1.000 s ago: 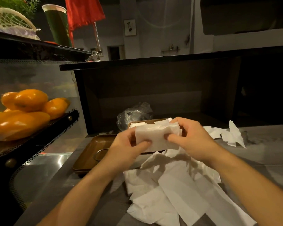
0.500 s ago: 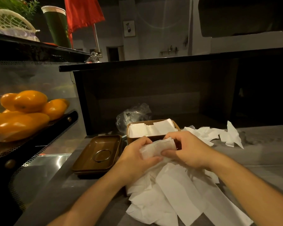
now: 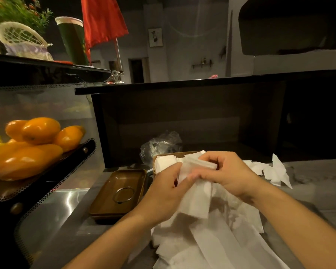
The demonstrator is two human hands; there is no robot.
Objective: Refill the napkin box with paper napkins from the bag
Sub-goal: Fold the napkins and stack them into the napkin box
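- head view: the napkin box (image 3: pixel 157 159), a brown open-topped box already stacked with white folded napkins, stands on the grey bench (image 3: pixel 318 183) just behind both hands, its near edge hidden by them
- a crumpled clear plastic bag (image 3: pixel 159 144) lies right behind the box, touching or almost touching its far left corner
- a folded white napkin (image 3: pixel 197 191) is held up between the two hands, over the near side of the box; its lower part hangs down toward the heap below
- the left hand (image 3: pixel 167 193) has its fingers curled, thumb and fingertips pinching the left edge of the napkin
- the right hand (image 3: pixel 231 173) is curled too, its fingers closed over the napkin's top right edge; the two hands' fingertips nearly meet on the paper, which is blurred there
- a loose pile of napkins (image 3: pixel 211 247) spreads over the bench below the forearms, running out of the bottom edge
- more scattered napkins (image 3: pixel 270 169) lie on the bench to the right of the box, just past the right hand
- a brown lid (image 3: pixel 118 193) with a metal ring lies upside down on the bench, left of the box and beside the left hand, apart from it
- far left, orange fruit (image 3: pixel 41 131) sits heaped on a dark perforated shelf
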